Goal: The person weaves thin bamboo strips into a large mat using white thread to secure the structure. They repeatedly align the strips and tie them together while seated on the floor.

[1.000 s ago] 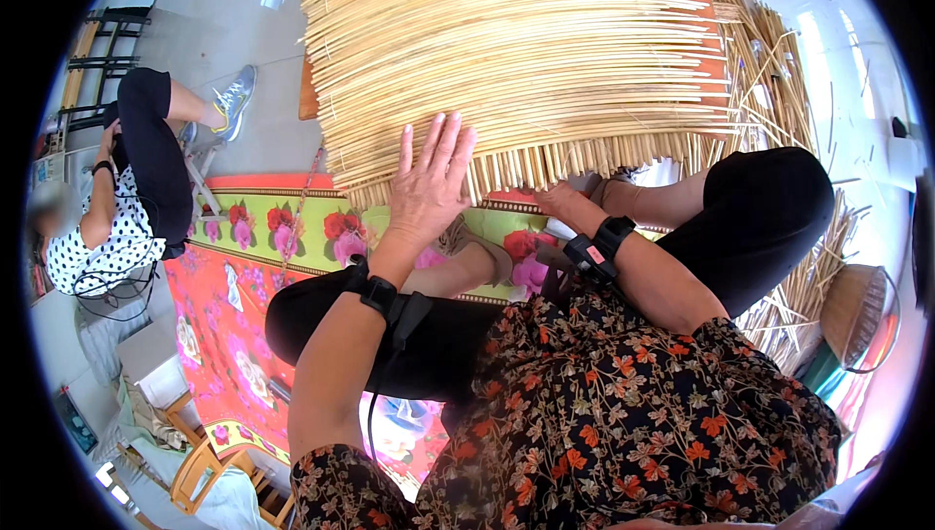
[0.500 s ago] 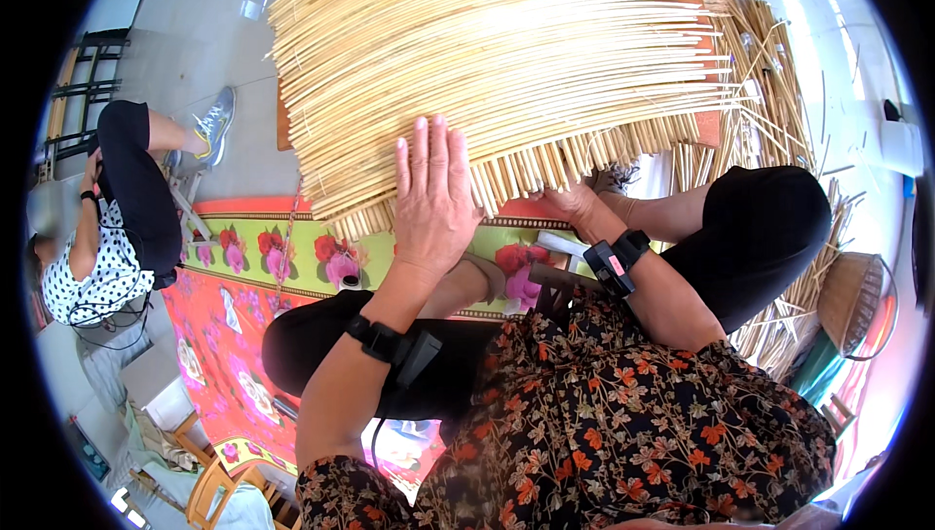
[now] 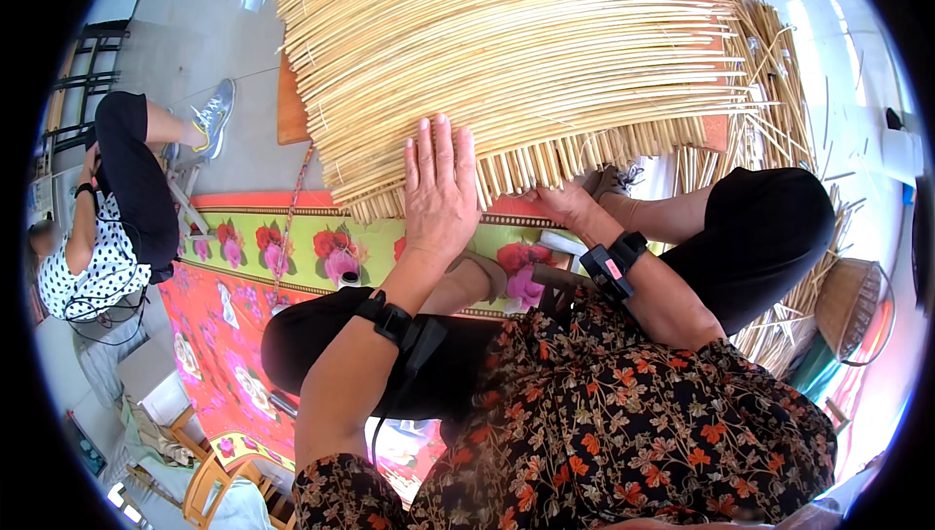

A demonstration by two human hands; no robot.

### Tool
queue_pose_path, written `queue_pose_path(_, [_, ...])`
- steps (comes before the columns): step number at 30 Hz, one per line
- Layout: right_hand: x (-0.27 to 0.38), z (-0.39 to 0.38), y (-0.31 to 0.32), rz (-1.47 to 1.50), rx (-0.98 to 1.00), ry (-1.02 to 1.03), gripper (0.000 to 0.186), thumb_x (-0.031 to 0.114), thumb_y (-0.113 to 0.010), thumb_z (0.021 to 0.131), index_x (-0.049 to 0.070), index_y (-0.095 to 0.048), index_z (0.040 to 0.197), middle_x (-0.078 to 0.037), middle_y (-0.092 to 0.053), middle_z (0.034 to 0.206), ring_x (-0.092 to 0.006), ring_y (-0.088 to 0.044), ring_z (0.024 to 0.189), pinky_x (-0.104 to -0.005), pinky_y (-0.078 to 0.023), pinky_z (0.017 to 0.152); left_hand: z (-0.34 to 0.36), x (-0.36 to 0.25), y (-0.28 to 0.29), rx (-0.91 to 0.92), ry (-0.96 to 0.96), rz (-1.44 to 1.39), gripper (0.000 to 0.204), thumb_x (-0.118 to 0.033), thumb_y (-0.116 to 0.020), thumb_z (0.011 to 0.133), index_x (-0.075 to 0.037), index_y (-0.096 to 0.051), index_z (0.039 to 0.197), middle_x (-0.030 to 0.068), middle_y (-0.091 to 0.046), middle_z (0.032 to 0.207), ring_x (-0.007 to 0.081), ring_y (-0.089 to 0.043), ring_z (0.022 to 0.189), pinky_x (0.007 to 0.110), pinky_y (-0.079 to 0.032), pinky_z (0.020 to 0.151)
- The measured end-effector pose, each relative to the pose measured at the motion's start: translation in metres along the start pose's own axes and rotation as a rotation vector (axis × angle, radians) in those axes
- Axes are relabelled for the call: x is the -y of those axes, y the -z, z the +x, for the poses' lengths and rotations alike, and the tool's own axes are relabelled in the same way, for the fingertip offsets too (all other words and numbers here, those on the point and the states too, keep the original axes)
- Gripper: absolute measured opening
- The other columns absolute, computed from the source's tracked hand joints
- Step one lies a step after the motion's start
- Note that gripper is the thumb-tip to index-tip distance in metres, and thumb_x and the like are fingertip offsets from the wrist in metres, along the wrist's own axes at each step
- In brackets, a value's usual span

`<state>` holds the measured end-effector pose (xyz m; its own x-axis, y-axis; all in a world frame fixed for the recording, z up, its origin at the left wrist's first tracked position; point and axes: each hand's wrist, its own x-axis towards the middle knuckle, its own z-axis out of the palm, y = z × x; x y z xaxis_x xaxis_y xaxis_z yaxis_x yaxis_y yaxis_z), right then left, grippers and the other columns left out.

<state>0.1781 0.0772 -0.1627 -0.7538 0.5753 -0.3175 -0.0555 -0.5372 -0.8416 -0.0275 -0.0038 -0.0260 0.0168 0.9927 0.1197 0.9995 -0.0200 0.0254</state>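
Note:
A broad mat of pale straight reeds (image 3: 506, 53) lies across an orange board (image 3: 292, 111) in the upper middle, its near edge a row of cut ends. My left hand (image 3: 438, 194) is open, fingers straight and side by side, laid flat on the mat near that edge, left of centre. My right hand (image 3: 565, 201) reaches to the underside of the near edge, right of centre; its fingertips are hidden, so I cannot tell what it grips. Both wrists wear black strapped devices. A patterned cord (image 3: 297, 194) hangs near the board's left corner.
A seated person (image 3: 97, 247) in spotted top is at left on the grey floor (image 3: 229, 33). A flowered sheet (image 3: 209, 335) lies below me. Loose reeds (image 3: 779, 82) and a woven basket (image 3: 845, 306) are at right, wooden chairs (image 3: 209, 486) lower left.
Over the last second the mat and my hands shifted down in the picture along with the surroundings. My left hand stays flat on the mat, and my right hand stays under its edge.

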Motion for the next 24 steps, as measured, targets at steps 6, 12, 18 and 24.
queue_pose_path(6, [0.001, -0.001, -0.017, 0.316, -0.182, -0.142, 0.034, 0.037, -0.058, 0.106, 0.009, -0.064, 0.124, -0.001, -0.069, 0.101, -0.0115, -0.062, 0.086, -0.0295, -0.054, 0.079, -0.006, 0.003, 0.011, 0.079, 0.054, -0.196, 0.110, -0.022, -0.087, 0.070, -0.001, -0.026, 0.160, 0.0245, -0.022, 0.167, 0.0418, -0.019, 0.156, 0.059, -0.016, 0.125])
queue_pose_path(12, [-0.010, 0.009, -0.007, 0.219, -0.019, -0.175, 0.044, 0.042, -0.056, 0.106, 0.007, -0.060, 0.131, -0.006, -0.068, 0.119, -0.0199, -0.066, 0.102, -0.0406, -0.055, 0.091, -0.006, 0.009, 0.014, 0.106, 0.066, -0.187, 0.117, -0.035, -0.092, 0.066, -0.004, -0.029, 0.159, 0.0179, -0.025, 0.168, 0.0339, -0.021, 0.157, 0.061, -0.012, 0.126])
queue_pose_path(18, [0.015, 0.008, -0.017, 0.244, 0.015, -0.169, 0.043, 0.041, -0.056, 0.105, 0.006, -0.060, 0.130, -0.008, -0.068, 0.122, -0.0226, -0.067, 0.105, -0.0431, -0.055, 0.092, -0.005, 0.010, 0.010, 0.094, 0.077, -0.204, 0.112, -0.032, -0.089, 0.069, -0.003, -0.029, 0.159, 0.0166, -0.025, 0.168, 0.0320, -0.021, 0.157, 0.060, -0.011, 0.126])
queue_pose_path(24, [0.020, 0.000, -0.008, 0.136, 0.012, -0.177, 0.042, 0.040, -0.057, 0.105, 0.006, -0.061, 0.129, -0.009, -0.068, 0.121, -0.0237, -0.067, 0.104, -0.0434, -0.055, 0.091, -0.007, 0.013, 0.000, 0.053, 0.079, -0.173, 0.118, -0.030, -0.091, 0.066, -0.001, -0.025, 0.160, 0.0177, -0.023, 0.169, 0.0342, -0.020, 0.157, 0.057, -0.012, 0.127])
